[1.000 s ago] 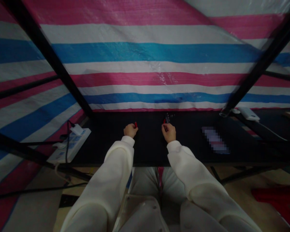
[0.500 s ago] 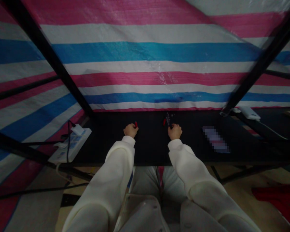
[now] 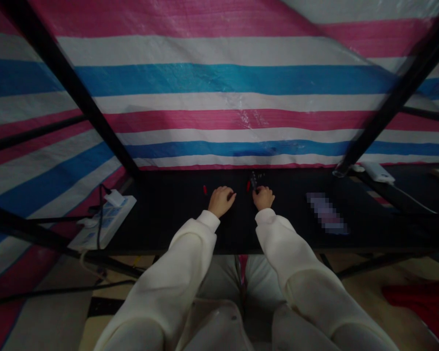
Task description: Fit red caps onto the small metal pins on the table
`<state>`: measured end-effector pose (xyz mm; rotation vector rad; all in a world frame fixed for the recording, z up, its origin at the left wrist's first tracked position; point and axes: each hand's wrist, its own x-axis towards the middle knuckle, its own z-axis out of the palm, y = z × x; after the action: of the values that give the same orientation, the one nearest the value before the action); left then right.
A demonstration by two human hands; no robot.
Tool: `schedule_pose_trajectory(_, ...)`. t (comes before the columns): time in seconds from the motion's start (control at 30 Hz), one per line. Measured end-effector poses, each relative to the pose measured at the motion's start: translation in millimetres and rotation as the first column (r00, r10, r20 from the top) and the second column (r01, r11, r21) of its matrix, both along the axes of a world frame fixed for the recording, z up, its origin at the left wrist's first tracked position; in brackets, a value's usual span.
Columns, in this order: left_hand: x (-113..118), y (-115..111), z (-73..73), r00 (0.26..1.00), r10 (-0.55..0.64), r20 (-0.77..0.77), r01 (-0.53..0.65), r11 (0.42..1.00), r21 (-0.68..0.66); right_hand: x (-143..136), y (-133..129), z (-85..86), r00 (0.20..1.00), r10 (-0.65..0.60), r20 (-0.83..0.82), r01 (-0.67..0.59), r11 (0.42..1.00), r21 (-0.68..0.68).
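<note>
My left hand (image 3: pixel 222 201) hovers over or rests on the black table, thumb and fingers apart, with nothing visible between them. A small red stick-like piece (image 3: pixel 205 190) lies on the table to its left. My right hand (image 3: pixel 264 198) is closed, thumb and fingertips at the near end of a narrow dark grey piece with a bumpy outline (image 3: pixel 253 179). Its exact kind is too dim to tell. Close beside that, on the left, is another small red piece (image 3: pixel 248 185). Whether the red and grey pieces are joined I cannot tell.
Tiny pale bits (image 3: pixel 261 175) lie behind my right hand. On the right is a phone with a blurred screen (image 3: pixel 327 213); beyond it, a white box-like device (image 3: pixel 378 172) with a cable. A white power strip (image 3: pixel 111 224) lies along the left edge. Black posts and striped sheeting (image 3: pixel 219 78) enclose the table.
My left hand has let go of the small red piece, leaving it on the table, and has moved right towards my right hand. The right hand has hardly moved.
</note>
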<state>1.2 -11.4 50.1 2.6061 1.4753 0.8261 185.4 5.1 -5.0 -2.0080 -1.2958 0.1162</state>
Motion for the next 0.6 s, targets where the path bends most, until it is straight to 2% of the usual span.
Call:
schedule_pose_trajectory(0.1,29.3,-1.6,-7.0,0.996,-0.091,-0.013,0.092,0.995,0.039,-0.5,0.3,1.4,1.000,0.029,0.012,-0.029,1.000,-0.005)
schedule_pose_trajectory(0.27,59.2,4.6,-21.7,0.999,-0.039,-0.016,0.039,0.999,0.006,-0.8,0.7,0.4,0.999,0.030,0.023,-0.030,0.999,0.015)
schedule_pose_trajectory(0.43,69.0,14.0,-29.9,0.999,0.035,-0.020,-0.034,0.999,0.021,-0.4,1.4,-0.6,0.999,0.024,0.027,-0.025,0.999,0.037)
schedule_pose_trajectory(0.6,69.3,18.6,-27.5,0.996,0.089,-0.001,-0.089,0.995,0.045,-0.7,0.5,1.0,0.999,0.026,0.046,-0.026,1.000,0.007)
